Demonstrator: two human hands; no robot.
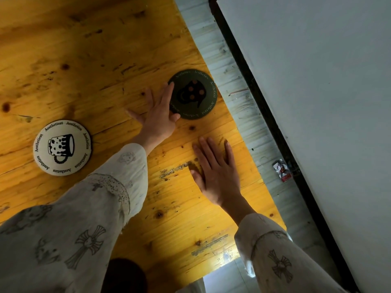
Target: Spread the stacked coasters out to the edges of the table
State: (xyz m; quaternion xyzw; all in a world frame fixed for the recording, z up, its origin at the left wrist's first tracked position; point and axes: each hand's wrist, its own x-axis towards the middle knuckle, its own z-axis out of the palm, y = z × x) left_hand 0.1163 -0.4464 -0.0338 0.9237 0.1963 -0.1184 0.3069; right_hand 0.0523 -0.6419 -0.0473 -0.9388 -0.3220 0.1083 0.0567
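Note:
A dark green round coaster (195, 96) with a black mug drawing lies flat at the right edge of the yellow wooden table (88, 60). My left hand (157, 115) rests beside it with fingers spread, fingertips touching its left rim. A white round coaster (62, 148) with a black mug drawing lies alone at the left, apart from both hands. My right hand (215, 170) lies flat and open on the bare wood nearer to me, holding nothing.
Beyond the table's right edge runs a pale plank floor (243, 98), then a black strip and a grey wall (317, 81). A small red and white wrapper (282, 170) lies on the floor. The table's near edge shows at the bottom.

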